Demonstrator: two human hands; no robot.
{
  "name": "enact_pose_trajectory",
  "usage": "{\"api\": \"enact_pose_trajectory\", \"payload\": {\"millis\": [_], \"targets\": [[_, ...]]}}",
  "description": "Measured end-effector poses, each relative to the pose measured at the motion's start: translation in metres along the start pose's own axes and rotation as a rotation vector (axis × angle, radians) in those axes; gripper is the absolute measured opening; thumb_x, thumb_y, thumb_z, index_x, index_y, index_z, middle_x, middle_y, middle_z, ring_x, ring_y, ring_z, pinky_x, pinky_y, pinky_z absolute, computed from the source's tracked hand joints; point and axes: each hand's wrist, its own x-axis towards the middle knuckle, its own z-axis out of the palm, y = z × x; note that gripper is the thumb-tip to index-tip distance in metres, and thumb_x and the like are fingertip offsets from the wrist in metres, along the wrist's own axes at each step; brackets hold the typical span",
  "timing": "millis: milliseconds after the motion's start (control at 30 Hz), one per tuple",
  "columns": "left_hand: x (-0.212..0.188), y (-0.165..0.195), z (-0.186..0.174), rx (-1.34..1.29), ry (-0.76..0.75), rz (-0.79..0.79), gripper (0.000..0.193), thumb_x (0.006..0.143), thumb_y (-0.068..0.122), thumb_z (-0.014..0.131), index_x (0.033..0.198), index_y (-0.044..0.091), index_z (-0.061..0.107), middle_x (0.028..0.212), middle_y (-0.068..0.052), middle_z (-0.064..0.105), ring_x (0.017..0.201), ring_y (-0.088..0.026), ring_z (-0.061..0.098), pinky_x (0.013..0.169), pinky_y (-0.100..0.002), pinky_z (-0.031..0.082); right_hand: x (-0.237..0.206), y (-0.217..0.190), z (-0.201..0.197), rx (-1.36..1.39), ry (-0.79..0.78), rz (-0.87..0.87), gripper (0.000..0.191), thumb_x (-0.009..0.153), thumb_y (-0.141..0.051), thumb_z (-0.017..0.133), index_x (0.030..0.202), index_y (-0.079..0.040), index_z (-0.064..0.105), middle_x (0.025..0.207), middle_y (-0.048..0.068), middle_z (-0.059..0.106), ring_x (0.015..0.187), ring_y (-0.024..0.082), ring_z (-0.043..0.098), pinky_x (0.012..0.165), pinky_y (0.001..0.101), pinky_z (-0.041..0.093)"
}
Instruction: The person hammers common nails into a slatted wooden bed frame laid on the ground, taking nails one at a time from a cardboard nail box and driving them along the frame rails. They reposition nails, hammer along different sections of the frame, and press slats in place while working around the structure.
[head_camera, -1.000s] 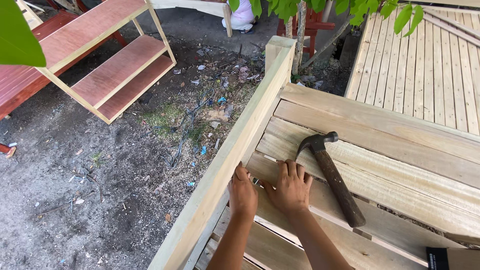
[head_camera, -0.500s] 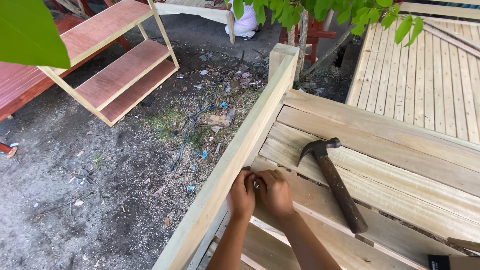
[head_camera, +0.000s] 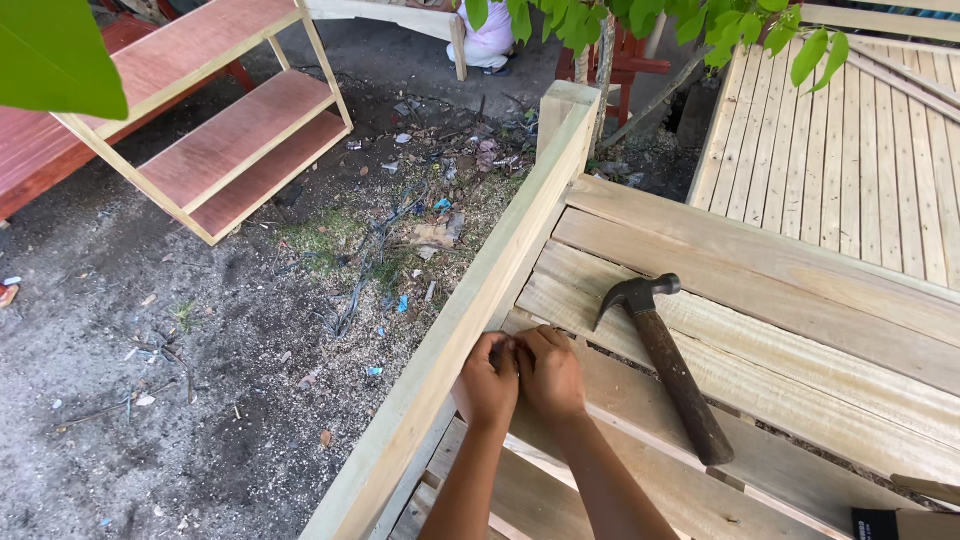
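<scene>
**A:** Where are your hands right now?

**B:** Both together, low in my view. My left hand (head_camera: 490, 382) and right hand (head_camera: 548, 372) are bunched knuckle to knuckle, the fingers curled inward and pressed onto the pale wooden slat (head_camera: 600, 400) where it meets the long pale timber side rail (head_camera: 470, 320). Whether they pinch something small between them I cannot tell; the backs of my hands hide the fingertips.

**A:** And the rail, how does it lie from your fingers?

**B:** Touching, on their left. My left hand is the nearer one, right against its inner face. Its long axis runs from the lower left of my view up and away to a square post end (head_camera: 568, 105) well beyond my fingers.

**A:** Is a tool within reach?

**B:** A claw hammer with a dark metal head and brown wooden handle (head_camera: 665, 365) lies just to the right of my right hand, not touched. Its head is the far end, level with and a little beyond my knuckles, and the handle slants back toward me and to the right across the slats. My right hand is clearly the closer one to it.

**A:** Anything further out?

**B:** Left of the rail, the bare dirt ground (head_camera: 180, 380) strewn with sawdust and scraps. Beyond that, far left of my fingers, a tipped shelf frame of pale wood with reddish-brown boards (head_camera: 230, 130). Far right, a slatted pale wooden platform (head_camera: 850, 150), with green leaves (head_camera: 60, 55) hanging overhead.
</scene>
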Motion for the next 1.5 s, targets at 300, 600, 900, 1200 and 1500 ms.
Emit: {"api": "enact_pose_trajectory", "payload": {"millis": [300, 600, 900, 1200, 1500], "targets": [[0.005, 0.006, 0.022, 0.044, 0.226, -0.045, 0.013, 0.088, 0.034, 0.073, 0.092, 0.025, 0.081, 0.084, -0.001, 0.077, 0.073, -0.024, 0.072, 0.065, -0.041, 0.053, -0.002, 0.008, -0.006, 0.201, 0.118, 0.282, 0.016, 0.086, -0.005, 0.073, 0.102, -0.002, 0.071, 0.084, 0.014, 0.074, 0.069, 0.024, 0.071, 0.066, 0.0347, 0.057], [0.005, 0.006, 0.037, 0.191, 0.217, -0.153, 0.014, 0.088, 0.039, 0.072, 0.094, 0.031, 0.082, 0.088, 0.002, 0.078, 0.078, -0.024, 0.072, 0.079, -0.048, 0.047, 0.0, 0.013, -0.014, 0.223, 0.122, 0.243, 0.016, 0.085, -0.005, 0.072, 0.101, -0.002, 0.07, 0.087, 0.015, 0.074, 0.073, 0.023, 0.074, 0.069, 0.0346, 0.058], [0.004, 0.006, 0.042, 0.244, 0.213, -0.152, 0.015, 0.088, 0.042, 0.071, 0.094, 0.034, 0.082, 0.092, 0.003, 0.079, 0.082, -0.025, 0.072, 0.084, -0.051, 0.044, -0.001, 0.014, -0.02, 0.232, 0.116, 0.209, 0.015, 0.088, -0.004, 0.069, 0.102, -0.002, 0.069, 0.092, 0.015, 0.074, 0.078, 0.026, 0.075, 0.071, 0.0355, 0.059], [0.006, 0.002, 0.042, 0.296, 0.205, -0.109, 0.017, 0.084, 0.04, 0.074, 0.096, 0.031, 0.082, 0.086, -0.001, 0.078, 0.079, -0.028, 0.072, 0.07, -0.051, 0.051, -0.009, 0.014, -0.061, 0.016, 0.186, 0.155, 0.029, 0.084, -0.005, 0.07, 0.113, -0.005, 0.069, 0.095, 0.014, 0.07, 0.087, 0.032, 0.067, 0.079, 0.0413, 0.054], [0.005, 0.004, 0.03, 0.26, 0.203, -0.046, 0.014, 0.079, 0.034, 0.077, 0.09, 0.027, 0.081, 0.082, 0.003, 0.077, 0.076, -0.025, 0.073, 0.064, -0.047, 0.053, -0.013, 0.045, -0.128, -0.762, -0.154, 0.749, 0.068, 0.081, -0.058, 0.078, 0.119, -0.004, 0.06, 0.125, 0.019, 0.059, 0.121, 0.039, 0.054, 0.095, 0.0503, 0.05]]}}
